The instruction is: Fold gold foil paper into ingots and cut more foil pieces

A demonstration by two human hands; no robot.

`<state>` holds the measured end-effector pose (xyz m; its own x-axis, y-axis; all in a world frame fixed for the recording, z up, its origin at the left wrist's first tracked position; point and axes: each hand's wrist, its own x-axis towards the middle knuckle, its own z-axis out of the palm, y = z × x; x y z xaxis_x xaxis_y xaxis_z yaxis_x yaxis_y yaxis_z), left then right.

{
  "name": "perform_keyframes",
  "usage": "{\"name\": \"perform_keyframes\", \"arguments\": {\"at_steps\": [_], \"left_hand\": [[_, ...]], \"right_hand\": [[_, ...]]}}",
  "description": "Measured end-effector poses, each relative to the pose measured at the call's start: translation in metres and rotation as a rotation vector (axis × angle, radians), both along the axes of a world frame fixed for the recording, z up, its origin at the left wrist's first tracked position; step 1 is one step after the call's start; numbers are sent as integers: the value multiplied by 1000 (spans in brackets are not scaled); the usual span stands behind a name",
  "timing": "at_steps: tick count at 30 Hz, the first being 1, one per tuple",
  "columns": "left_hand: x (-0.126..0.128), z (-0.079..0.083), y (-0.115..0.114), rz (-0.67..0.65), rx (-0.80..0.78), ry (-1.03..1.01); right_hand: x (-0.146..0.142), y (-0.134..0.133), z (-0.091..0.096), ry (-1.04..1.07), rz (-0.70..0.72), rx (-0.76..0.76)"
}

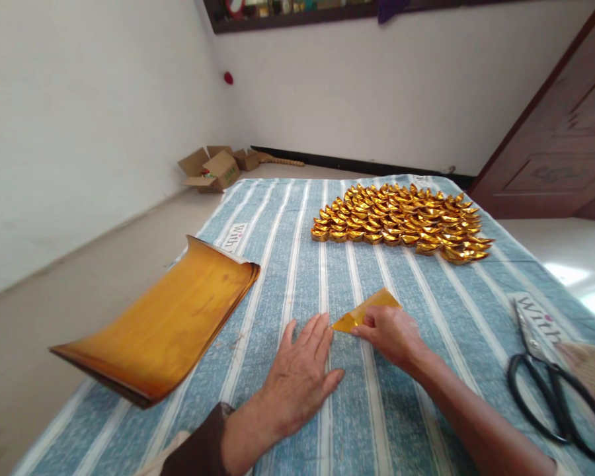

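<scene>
One folded gold paper (371, 302) is pinched in the right hand (394, 334) — the left hand (297, 371) lies spread, palm down, at its left on the striped surface (277, 264).

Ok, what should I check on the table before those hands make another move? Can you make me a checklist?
1. Small, folded, shiny gold paper piece gripped by the right hand: ok.
2. Left hand flat on the blue-and-white striped cloth: ok.
3. Left fingertips touching the paper's tip: cannot tell; they look very close.
4. Curved stack of rectangular gold sheets away from both hands: ok.
5. Shiny gold, boat-shaped folded pieces away from both hands: ok.
6. Metal scissors with black loop handles away from the fingers: ok.
</scene>
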<state>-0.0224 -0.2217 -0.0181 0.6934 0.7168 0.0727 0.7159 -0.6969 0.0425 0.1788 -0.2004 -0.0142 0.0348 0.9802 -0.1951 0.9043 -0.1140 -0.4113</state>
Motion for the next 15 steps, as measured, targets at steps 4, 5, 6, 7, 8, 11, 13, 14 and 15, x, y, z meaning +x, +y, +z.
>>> {"name": "perform_keyframes", "arguments": {"at_steps": [4,5,6,7,8,11,13,14,15], "left_hand": [[0,0,1,2,-9,29],[-1,0,2,1,-7,34],[-1,-1,2,-2,-3,38],[-1,-1,2,-5,1,43],[-1,-1,3,-8,6,49],[-1,-1,3,-12,11,65],[-1,-1,2,-7,10,60],[-1,-2,3,-1,7,54],[-1,-2,3,6,4,47]], "right_hand": [[7,1,4,-27,19,-35],[9,2,5,-29,26,-53],[11,2,5,-29,33,-74],[14,3,6,-26,40,-94],[16,3,6,-22,44,-113],[22,3,6,-10,43,-138],[23,2,7,-17,34,-143],[22,2,8,-22,30,-145],[22,1,9,-26,29,-145]]}}
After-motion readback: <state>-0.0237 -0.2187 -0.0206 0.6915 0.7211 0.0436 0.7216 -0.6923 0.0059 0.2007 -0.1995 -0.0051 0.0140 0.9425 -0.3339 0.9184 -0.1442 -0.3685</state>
